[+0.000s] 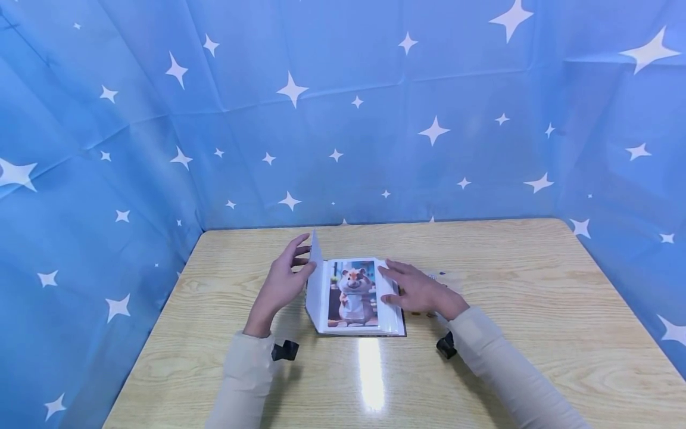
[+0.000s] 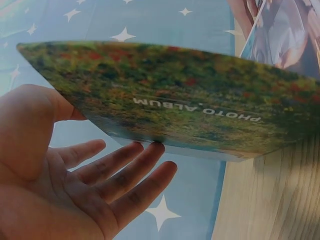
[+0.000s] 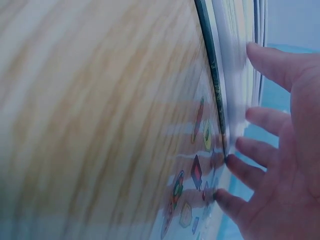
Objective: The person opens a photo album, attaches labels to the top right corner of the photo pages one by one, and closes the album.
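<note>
A photo album (image 1: 354,295) lies open near the middle of the wooden table (image 1: 536,333), showing a hamster picture (image 1: 354,292) on its flat page. From the head view, the left hand (image 1: 281,280) props the front cover (image 1: 315,280) up almost on edge, fingers straight and spread against its outer face. The left wrist view adds what the head view hides: that cover's outside is a blurry flowered field printed "PHOTO ALBUM" (image 2: 197,106), with fingertips (image 2: 150,155) touching its lower edge and the thumb behind it. The right hand (image 1: 420,289) rests flat, fingers extended, on the right edge of the pages. Its wrist view shows a sheet of colourful stickers (image 3: 192,190) on the table just beside the album, possibly under the fingertips (image 3: 235,160); blur leaves that unclear.
</note>
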`<act>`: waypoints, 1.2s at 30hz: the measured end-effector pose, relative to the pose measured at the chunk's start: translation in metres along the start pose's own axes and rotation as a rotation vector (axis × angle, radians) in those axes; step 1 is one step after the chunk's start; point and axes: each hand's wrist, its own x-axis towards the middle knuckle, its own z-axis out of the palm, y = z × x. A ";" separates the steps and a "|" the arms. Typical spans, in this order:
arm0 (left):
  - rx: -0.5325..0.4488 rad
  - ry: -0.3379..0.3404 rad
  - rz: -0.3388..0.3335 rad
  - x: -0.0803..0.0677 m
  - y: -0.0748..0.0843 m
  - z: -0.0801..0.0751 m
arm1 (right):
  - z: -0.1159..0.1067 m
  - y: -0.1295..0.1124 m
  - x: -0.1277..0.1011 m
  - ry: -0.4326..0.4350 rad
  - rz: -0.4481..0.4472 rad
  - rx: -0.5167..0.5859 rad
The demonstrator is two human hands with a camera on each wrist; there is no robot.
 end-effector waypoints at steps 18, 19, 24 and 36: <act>-0.008 0.048 -0.051 -0.006 -0.016 -0.022 | 0.000 0.001 -0.001 0.002 0.000 0.021; -0.006 0.052 -0.055 -0.006 -0.017 -0.024 | 0.000 0.000 -0.001 0.003 0.000 0.021; -0.003 0.058 -0.082 -0.008 -0.022 -0.030 | 0.001 0.001 0.000 0.010 -0.005 0.022; 0.010 0.069 -0.094 -0.010 -0.040 -0.040 | 0.002 0.002 0.000 0.009 0.001 0.024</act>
